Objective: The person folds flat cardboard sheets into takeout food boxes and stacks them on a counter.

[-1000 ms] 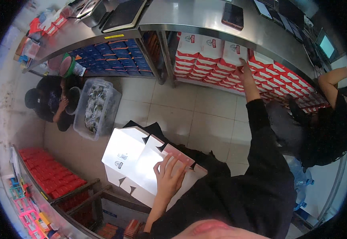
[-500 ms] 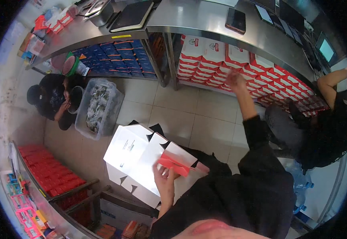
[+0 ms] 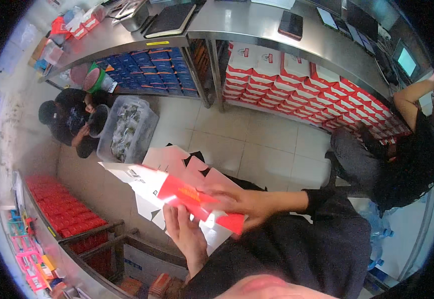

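Note:
A red and white carton (image 3: 177, 192), partly folded, slants across in front of me, its white flap end pointing up and left. My left hand (image 3: 184, 234) is closed on its lower edge, with the fingertips against the red side. At the carton's right end, my right hand (image 3: 252, 204) grips it from the far side; its fingers are a little blurred and partly hidden. Under the carton, white cardboard blanks (image 3: 144, 202) with notched edges lie across my lap, partly covered by it.
A clear plastic bin (image 3: 149, 124) of small wrapped packets stands ahead left beside a seated person (image 3: 67, 117). Red and white boxes (image 3: 297, 74) are stacked beneath the steel counter (image 3: 237, 22). Another person (image 3: 391, 159) sits at right. Red packs (image 3: 62, 209) fill a shelf at left.
My right hand has come back from out ahead, near the boxes, to the carton. The carton has swung up over the blanks, showing its white end and red side.

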Available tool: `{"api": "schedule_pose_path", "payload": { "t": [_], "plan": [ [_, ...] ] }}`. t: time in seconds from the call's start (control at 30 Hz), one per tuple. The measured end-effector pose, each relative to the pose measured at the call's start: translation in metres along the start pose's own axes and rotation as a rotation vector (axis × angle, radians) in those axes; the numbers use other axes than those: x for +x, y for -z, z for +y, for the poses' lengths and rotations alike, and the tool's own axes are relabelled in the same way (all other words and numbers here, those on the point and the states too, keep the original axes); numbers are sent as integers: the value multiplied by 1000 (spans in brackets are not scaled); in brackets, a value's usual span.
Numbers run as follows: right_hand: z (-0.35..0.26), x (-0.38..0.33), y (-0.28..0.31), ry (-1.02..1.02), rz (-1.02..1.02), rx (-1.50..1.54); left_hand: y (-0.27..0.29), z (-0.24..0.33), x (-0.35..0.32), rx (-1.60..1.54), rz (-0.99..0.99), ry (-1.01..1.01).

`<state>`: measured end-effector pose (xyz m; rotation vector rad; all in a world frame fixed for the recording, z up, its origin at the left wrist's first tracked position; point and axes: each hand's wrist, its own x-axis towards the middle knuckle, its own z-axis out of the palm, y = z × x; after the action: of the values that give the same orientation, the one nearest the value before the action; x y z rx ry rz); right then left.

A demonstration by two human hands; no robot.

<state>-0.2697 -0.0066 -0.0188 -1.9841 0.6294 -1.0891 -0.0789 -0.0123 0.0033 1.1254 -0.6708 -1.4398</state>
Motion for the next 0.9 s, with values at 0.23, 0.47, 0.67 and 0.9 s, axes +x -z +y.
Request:
{"api": "schedule_pose_path", "payload": {
  "t": [0.23,0.47,0.67,0.9],
  "plan": [
    [11,13,-11,-65,230,-661,-28,-16,19,90,-148,-225],
    [22,11,-39,-319,574,-431,-35,-47,5,205,-341,-266],
    [-16,31,-40,-277,682,195,12,-12,0,675,-231,-427],
    [-11,63,9,-168,548,-290,27,13,-10,737,197,-722]
  ]
}}
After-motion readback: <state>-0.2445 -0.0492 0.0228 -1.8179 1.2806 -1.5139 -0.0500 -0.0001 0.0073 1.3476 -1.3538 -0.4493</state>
